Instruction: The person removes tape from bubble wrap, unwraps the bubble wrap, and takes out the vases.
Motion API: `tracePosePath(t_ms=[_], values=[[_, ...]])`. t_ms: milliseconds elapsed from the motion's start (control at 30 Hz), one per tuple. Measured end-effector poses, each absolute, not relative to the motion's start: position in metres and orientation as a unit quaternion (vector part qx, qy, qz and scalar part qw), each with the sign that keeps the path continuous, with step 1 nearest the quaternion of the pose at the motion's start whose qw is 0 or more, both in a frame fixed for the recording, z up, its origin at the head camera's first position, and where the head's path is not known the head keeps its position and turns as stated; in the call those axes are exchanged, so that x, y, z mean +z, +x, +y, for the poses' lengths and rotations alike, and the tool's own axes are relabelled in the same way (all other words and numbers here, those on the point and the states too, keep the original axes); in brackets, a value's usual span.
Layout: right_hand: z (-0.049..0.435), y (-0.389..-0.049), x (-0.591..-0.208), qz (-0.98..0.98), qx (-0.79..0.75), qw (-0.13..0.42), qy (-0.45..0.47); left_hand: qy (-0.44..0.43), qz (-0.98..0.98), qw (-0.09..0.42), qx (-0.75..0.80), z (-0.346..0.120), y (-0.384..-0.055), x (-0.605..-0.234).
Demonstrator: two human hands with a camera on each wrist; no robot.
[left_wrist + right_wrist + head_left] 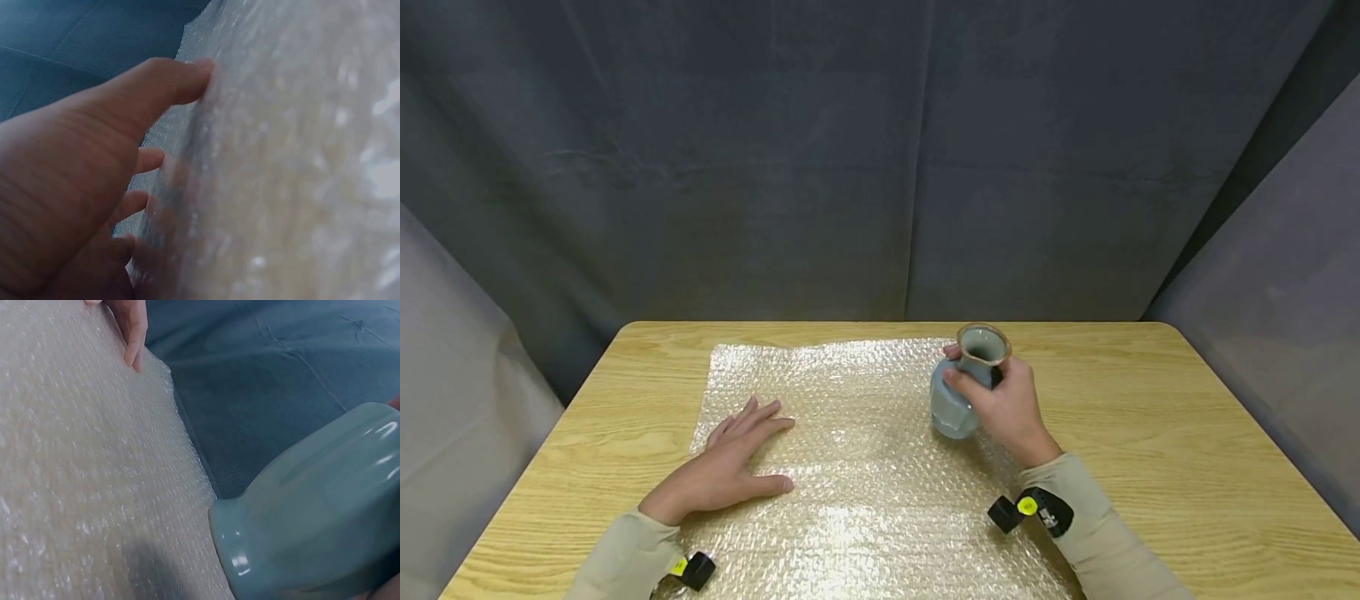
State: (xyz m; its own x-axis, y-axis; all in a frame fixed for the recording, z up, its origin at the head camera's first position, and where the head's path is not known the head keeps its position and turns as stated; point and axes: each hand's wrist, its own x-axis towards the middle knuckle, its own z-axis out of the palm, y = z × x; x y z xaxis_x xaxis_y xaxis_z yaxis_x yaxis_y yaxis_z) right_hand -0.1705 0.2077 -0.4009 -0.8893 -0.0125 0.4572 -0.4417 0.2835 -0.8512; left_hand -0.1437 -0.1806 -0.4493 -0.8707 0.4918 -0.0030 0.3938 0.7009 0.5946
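A pale blue-green glazed vase (953,404) with a brown-edged, flared mouth is gripped by my right hand (1011,408), thumb on the near side below the neck. It tilts slightly, base toward the left, over the right part of a bubble wrap sheet (857,450). Close up in the right wrist view, the vase (325,506) shows its foot over the wrap, with a dark shadow beneath. On the sheet's left part rests my left hand (722,471), fingers spread and nothing held. The left wrist view shows its thumb (156,87) touching the wrap.
The bubble wrap lies flat on a light wood table (1150,433) with rounded far corners. Behind stands a dark grey curtain (775,167). Pale cloth hangs at the left (460,400) and right sides. Each wrist wears a small black camera.
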Motion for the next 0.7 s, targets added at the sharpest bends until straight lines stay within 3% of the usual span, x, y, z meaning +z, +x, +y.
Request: tracePosePath(t_ms=[700], values=[[0.2117,-0.1746,-0.4013,-0.775,0.585,0.196,0.139,0.237,0.918,0.086,0.307,-0.1812,-0.1431,-0.4493]])
